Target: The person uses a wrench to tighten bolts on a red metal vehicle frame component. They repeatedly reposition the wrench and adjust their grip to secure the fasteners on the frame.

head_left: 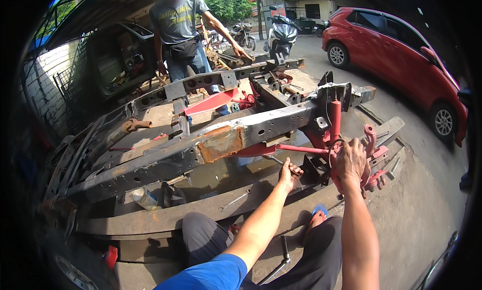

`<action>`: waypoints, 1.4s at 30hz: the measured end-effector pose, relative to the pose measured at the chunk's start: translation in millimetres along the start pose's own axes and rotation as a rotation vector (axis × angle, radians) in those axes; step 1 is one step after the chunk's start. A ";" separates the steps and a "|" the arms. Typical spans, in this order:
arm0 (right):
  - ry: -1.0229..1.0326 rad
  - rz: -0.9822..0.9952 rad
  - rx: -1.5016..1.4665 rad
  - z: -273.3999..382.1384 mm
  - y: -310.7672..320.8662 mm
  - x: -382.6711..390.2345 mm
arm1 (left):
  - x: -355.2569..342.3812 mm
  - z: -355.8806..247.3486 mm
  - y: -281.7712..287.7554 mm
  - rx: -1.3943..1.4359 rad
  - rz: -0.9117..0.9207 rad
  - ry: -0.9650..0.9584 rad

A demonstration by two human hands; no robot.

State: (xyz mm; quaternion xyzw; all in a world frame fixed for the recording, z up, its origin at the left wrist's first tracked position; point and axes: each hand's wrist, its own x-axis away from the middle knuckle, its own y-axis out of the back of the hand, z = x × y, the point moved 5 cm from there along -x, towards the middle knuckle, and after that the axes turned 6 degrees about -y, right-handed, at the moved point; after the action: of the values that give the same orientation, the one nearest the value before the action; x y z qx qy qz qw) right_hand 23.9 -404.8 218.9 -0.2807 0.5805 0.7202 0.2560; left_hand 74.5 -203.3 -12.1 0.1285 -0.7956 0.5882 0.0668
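In front of me lies a bare black vehicle frame [246, 126] with red suspension parts at its right end. My left hand [291, 175] is closed in a fist below the frame rail, around what looks like a wrench [273, 160]; its thin metal shaft sticks out to the upper left. My right hand [351, 162] wraps over a red suspension piece [335, 175] at the frame's corner, its fingertips partly hidden. Just above that hand stands a red upright tube [335, 120]. A red rod [304, 149] runs leftward from there under the rail.
Beneath the frame is a pit with water [236, 177]. A loose wrench [236, 199] lies on the near beam [170, 214], close to a can [144, 198]. By my legs rests a ratchet-like tool [281, 262]. Across the frame stands another person [183, 33]. A red car [386, 49] is parked right.
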 end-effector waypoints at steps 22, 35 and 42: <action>0.028 -0.020 0.014 -1.9 -3.5 0.5 | -0.7 -3.4 -3.3 -0.043 0.036 -0.011; 0.023 -0.021 0.005 -4.7 -9.9 -0.2 | -4.6 -3.0 0.1 -0.044 0.061 -0.005; 0.022 0.000 0.029 -0.4 -3.7 0.5 | -3.2 -3.1 1.0 -0.041 0.041 0.002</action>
State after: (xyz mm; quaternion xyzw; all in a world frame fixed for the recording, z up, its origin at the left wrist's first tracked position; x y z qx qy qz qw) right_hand 26.1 -404.4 215.9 -0.2847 0.5935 0.7088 0.2536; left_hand 77.2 -199.6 -12.9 0.1101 -0.8099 0.5732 0.0581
